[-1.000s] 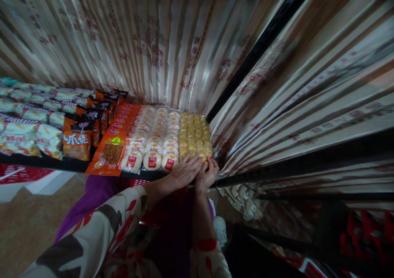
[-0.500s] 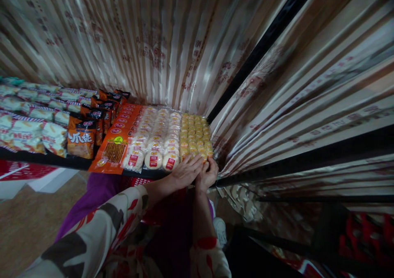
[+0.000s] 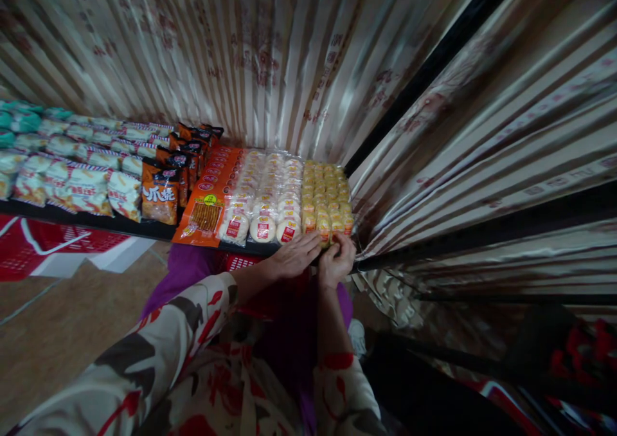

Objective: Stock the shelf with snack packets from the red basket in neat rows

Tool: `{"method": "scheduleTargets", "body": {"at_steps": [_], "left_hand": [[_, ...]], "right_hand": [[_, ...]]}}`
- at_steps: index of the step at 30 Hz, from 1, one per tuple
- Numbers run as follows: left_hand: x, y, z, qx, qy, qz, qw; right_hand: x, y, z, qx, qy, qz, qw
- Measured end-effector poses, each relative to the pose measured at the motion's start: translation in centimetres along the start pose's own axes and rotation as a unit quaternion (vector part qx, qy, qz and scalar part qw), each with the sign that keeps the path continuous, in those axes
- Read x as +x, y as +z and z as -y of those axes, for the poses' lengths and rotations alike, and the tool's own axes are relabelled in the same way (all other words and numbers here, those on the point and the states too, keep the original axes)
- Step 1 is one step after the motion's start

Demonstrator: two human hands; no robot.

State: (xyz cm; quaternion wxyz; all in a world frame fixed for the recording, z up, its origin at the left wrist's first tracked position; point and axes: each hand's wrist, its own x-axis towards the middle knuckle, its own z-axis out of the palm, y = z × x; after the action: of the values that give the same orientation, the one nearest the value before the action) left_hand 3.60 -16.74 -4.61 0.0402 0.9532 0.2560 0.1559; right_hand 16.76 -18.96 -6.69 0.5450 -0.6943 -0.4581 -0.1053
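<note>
Rows of small yellow-wrapped snack packs point(image 3: 328, 195) fill the right end of the shelf. My left hand point(image 3: 299, 254) lies at their front edge, fingers stretched out and close together, fingertips touching the front packs. Beside it my right hand point(image 3: 336, 263) has bent fingers and thumb closed around the front right yellow pack; part of that pack is hidden. Immediately left stand columns of clear packs of round white crackers point(image 3: 263, 229) with red labels. Flat orange snack bags point(image 3: 205, 216) lie beyond them.
Orange-and-black snack bags point(image 3: 160, 195) and white snack bags point(image 3: 89, 188) line the shelf leftward. A striped curtain point(image 3: 279, 56) hangs behind, crossed by a dark post point(image 3: 424, 79). Red baskets point(image 3: 24, 249) sit under the shelf. Low right, a dark rack holds red items point(image 3: 585, 352).
The view has shifted, so the shelf appears further right and higher. My left hand has slid left and back along the front of the yellow packs. My right hand stays at the corner.
</note>
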Motion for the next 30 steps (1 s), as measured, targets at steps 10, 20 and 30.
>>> {"method": "scheduleTargets", "body": {"at_steps": [10,20,30], "left_hand": [[-7.0,0.2,0.9,0.083,-0.060,-0.101,0.990],[-10.6,0.8,2.3,0.103,-0.135,-0.095,0.981],[-9.9,0.9,2.9,0.110,-0.137,-0.110,0.978]], "right_hand": [[-5.4,0.6,2.4,0.033,-0.143,0.121,0.982],[-7.5,1.7,4.6,-0.017,-0.139,0.201,0.970],[-8.0,2.1,4.6,-0.051,-0.144,0.205,0.967]]}}
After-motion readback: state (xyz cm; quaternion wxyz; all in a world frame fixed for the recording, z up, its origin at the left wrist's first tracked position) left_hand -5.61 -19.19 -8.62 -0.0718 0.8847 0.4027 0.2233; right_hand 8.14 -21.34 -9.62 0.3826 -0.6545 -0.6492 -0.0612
